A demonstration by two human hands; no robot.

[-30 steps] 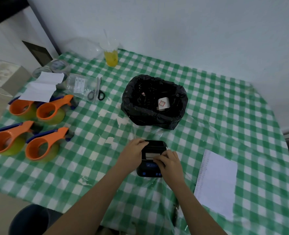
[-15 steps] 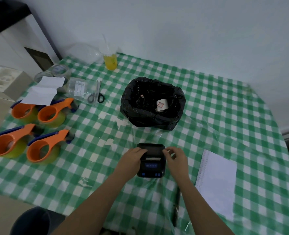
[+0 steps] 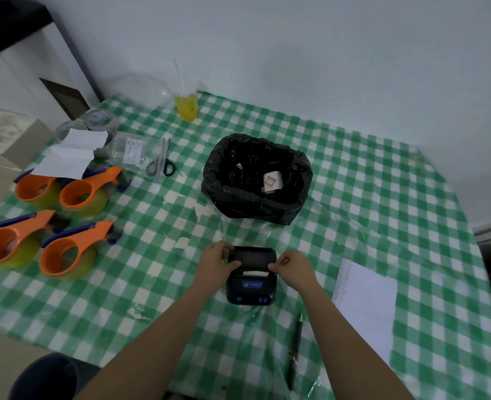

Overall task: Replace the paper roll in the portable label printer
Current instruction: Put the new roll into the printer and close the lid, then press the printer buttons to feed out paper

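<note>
A counter (image 3: 353,174) under a green-and-white checked cloth stands against a pale wall. Near its front edge sits the black label printer (image 3: 251,277), lid closed, a white paper strip (image 3: 255,273) showing at its slot. The left hand (image 3: 216,261) clasps the printer's left side; the right hand (image 3: 294,268) pinches its right lid corner. Inside the black bin bag (image 3: 255,180), the white item is hard to identify.

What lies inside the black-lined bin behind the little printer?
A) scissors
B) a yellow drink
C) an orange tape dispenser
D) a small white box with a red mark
D: a small white box with a red mark sits inside the black-lined bin.
</note>
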